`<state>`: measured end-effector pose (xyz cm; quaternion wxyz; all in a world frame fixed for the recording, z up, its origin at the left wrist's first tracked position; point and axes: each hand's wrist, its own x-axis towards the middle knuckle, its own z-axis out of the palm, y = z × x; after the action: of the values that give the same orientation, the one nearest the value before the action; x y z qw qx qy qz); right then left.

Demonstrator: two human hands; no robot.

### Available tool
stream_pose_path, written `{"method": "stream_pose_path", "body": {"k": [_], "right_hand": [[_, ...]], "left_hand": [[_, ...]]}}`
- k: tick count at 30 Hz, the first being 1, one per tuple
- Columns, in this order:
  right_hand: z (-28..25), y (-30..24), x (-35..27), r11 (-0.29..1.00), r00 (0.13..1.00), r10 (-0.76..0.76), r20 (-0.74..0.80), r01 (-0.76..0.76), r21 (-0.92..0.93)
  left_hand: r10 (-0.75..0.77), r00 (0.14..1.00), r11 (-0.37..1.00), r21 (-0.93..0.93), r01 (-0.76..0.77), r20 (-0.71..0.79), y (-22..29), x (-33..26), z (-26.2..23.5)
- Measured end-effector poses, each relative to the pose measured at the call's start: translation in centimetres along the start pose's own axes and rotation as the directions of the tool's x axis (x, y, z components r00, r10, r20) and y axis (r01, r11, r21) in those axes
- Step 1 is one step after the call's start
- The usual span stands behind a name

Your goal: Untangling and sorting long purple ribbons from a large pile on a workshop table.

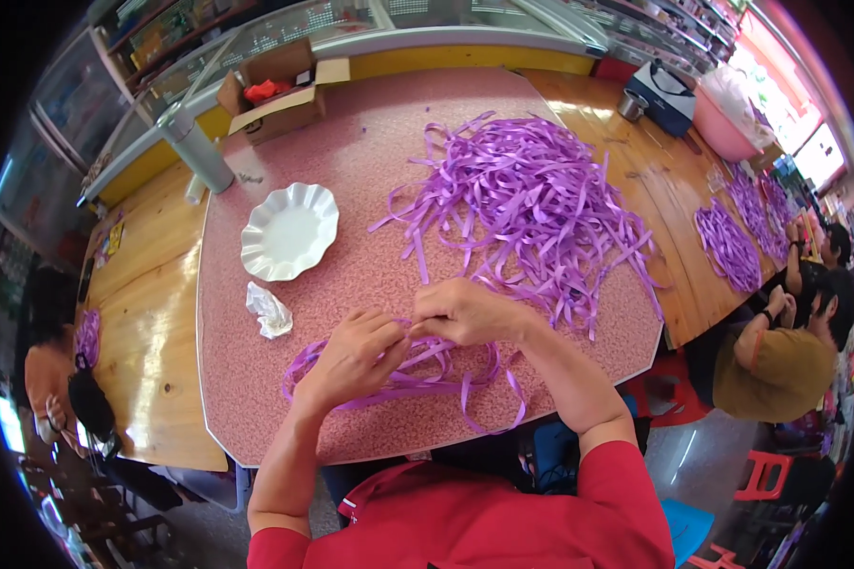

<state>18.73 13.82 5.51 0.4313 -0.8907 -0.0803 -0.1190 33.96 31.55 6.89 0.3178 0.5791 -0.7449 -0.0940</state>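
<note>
Both my hands meet near the front of the pink speckled tabletop, fingers bent and pinched together. My left hand and my right hand grip purple ribbon between them; the exact spot is mostly hidden by the fingers. Loops of that purple ribbon lie on the table under and around my hands, with one loose end curling toward the front edge. Beyond my right hand spreads a large tangled heap of purple ribbons. A white scalloped plate and a crumpled white tissue lie left of my hands.
At the back left stand a cardboard box with something red inside and a grey-green flask. A steel cup, a dark blue bag and a pink basin are back right. Other people sit at both sides, near more purple ribbons.
</note>
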Motion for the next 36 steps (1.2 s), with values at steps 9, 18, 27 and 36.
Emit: {"method": "stream_pose_path", "body": {"k": [9,18,27,36], "right_hand": [[1.4,-2.3,0.2,0.989,0.993,-0.108,0.04,0.103,0.108],[-6.0,-10.7,2.2,0.885,0.849,-0.38,-0.367,0.217,-0.413],[-15.7,-19.7,-1.7,0.972,0.572,0.055,-0.818,0.155,0.174],[-16.2,-10.0,-15.3,0.857,0.215,0.435,-0.874,0.198,0.476]], "left_hand": [[-0.143,0.971,0.907,-0.368,0.206,0.191,0.2,-3.6,-1.7],[-0.231,0.958,0.796,-0.599,0.086,-0.17,1.1,3.5,-0.9],[-0.076,0.996,0.448,-0.891,0.073,0.044,4.9,9.3,1.1],[-0.411,0.908,0.574,-0.751,0.328,0.082,-0.2,-1.7,-2.7]]}}
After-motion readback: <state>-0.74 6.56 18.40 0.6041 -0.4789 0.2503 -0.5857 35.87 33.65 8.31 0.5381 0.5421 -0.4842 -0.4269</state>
